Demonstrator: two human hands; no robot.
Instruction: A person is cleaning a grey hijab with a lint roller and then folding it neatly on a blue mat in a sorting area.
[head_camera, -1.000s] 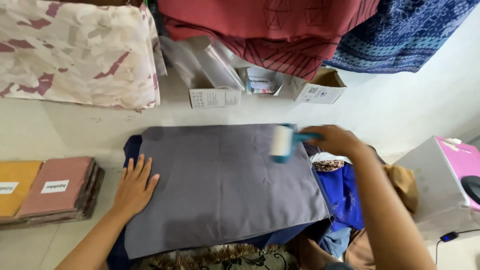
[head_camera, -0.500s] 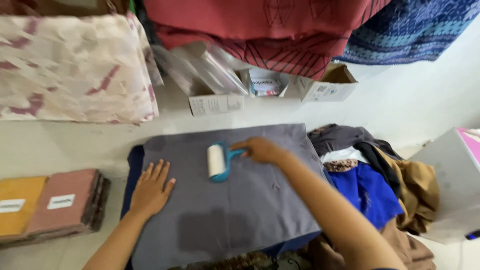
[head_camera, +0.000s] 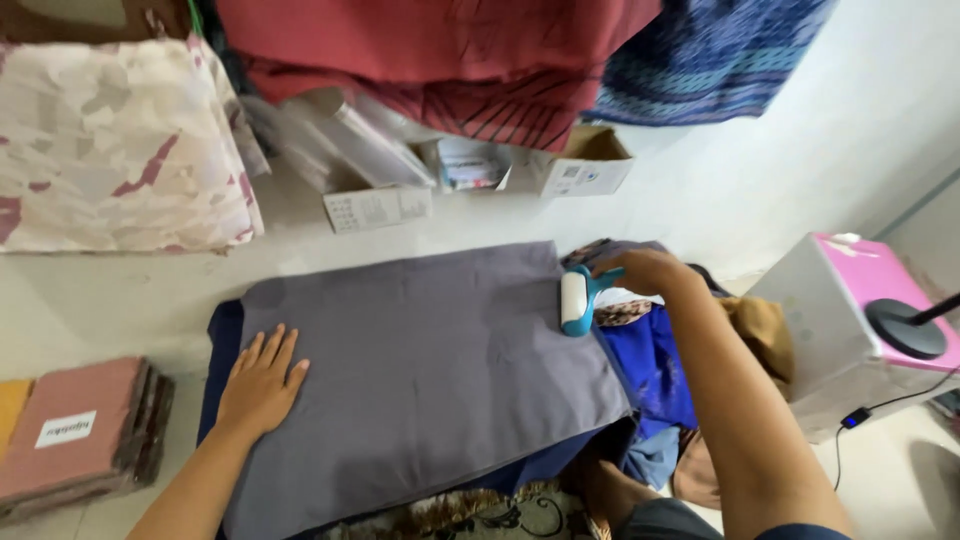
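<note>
Two hands at work: left hand flat, fingers spread, on the folded grey rectangular cloth; right hand clamped around a teal-handled white lint roller at its far-right edge, near half seemingly unrolled.

Blue lint roller — white roll, at grey cloth's right edge

Single head-worn view, looking steeply down and forward from close above the grey cloth on the floor, facing the wall.
</note>
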